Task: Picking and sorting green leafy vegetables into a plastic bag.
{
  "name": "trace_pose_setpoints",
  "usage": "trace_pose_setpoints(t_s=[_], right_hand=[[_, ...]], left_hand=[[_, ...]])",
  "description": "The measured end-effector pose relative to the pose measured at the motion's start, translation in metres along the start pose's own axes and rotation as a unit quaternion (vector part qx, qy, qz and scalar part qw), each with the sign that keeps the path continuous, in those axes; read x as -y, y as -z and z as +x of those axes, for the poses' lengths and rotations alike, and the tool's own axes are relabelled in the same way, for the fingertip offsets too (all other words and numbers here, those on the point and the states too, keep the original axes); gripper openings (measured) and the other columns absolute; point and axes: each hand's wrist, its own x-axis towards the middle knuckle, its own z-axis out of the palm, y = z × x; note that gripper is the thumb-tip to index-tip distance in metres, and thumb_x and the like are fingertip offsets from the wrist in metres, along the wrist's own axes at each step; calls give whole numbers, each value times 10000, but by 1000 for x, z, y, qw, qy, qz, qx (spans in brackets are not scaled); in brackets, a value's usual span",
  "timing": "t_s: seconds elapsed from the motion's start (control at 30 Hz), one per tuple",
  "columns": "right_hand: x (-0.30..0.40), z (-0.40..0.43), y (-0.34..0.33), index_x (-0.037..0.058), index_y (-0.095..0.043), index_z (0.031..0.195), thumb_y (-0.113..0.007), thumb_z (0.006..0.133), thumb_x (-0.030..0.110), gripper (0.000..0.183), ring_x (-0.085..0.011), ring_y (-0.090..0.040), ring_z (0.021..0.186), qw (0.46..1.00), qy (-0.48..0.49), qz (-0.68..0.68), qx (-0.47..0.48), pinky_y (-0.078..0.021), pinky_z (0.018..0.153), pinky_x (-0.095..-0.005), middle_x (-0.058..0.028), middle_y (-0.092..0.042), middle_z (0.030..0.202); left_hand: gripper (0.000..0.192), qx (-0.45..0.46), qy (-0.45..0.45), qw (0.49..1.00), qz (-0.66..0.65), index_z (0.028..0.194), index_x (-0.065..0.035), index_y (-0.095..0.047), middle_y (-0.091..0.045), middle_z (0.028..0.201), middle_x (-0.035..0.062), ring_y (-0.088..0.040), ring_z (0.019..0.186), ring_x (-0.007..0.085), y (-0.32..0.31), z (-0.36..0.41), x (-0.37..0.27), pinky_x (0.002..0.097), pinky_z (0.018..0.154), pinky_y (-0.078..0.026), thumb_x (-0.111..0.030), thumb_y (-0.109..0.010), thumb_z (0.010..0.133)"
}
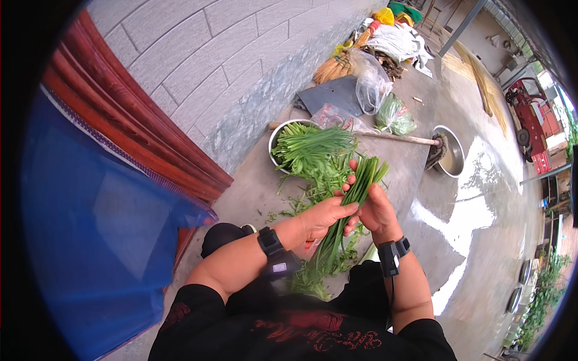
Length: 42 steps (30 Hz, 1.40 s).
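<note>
A bunch of long green leafy stalks, which look like garlic chives (350, 203), is held between both hands, its cut ends up and its leaves hanging down. My left hand (327, 215) grips the middle of the bunch with the thumb across it. My right hand (378, 211) holds it from the other side, thumb near the upper ends. Beyond the left hand, a metal basin (272, 143) holds more such stalks on top of leafy greens. Loose leafy greens (332, 180) lie on the floor beside the basin and under the hands.
Past the basin lie a mop (397, 136), a plastic bag of greens (395, 115), a grey board (329, 94) and a straw broom (333, 68). A metal basin with liquid (451, 155) stands by the mop head. A blue curtain (104, 216) hangs at the left, near the tiled wall (216, 49).
</note>
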Motion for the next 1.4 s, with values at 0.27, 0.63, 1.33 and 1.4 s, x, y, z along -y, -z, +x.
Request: trace_pose_setpoints(t_s=[0.27, 0.63, 1.33, 1.4], right_hand=[[-11, 6, -1, 6, -447, 1134, -508, 914, 280, 357, -227, -544, 980, 982, -137, -105, -73, -492, 821, -342, -53, -533, 929], [19, 126, 14, 53, -508, 910, -508, 921, 215, 163, -76, -507, 650, 804, -96, -587, 0, -398, 586, -222, 21, -533, 692], [-103, 312, 158, 71, -487, 972, -450, 824, 108, 157, -313, -591, 890, 362, 26, -910, 199, -450, 743, -455, -130, -597, 949], [-111, 315, 166, 76, -491, 977, -444, 828, 111, 161, -304, -587, 912, 357, 28, -913, 194, -446, 756, -443, -123, -596, 951]], left_hand=[[275, -127, -27, 991, 11, 1023, -42, -470, -570, 821, 105, -580, 762, 204, 3, -14, 3, 320, 640, -491, -285, -522, 906], [594, -197, -215, 934, 208, 1322, 56, -297, -390, 1318, 203, -407, 1215, 271, 17, -56, -35, 336, 999, -340, -244, -552, 878], [357, -277, -234, 931, -42, 1190, 28, -450, -560, 1083, 148, -551, 1032, 272, 45, -129, -107, 367, 857, -434, -169, -476, 894], [347, -285, -227, 930, -48, 1180, 26, -461, -567, 1078, 147, -554, 1030, 268, 47, -128, -105, 369, 853, -439, -165, -483, 891]])
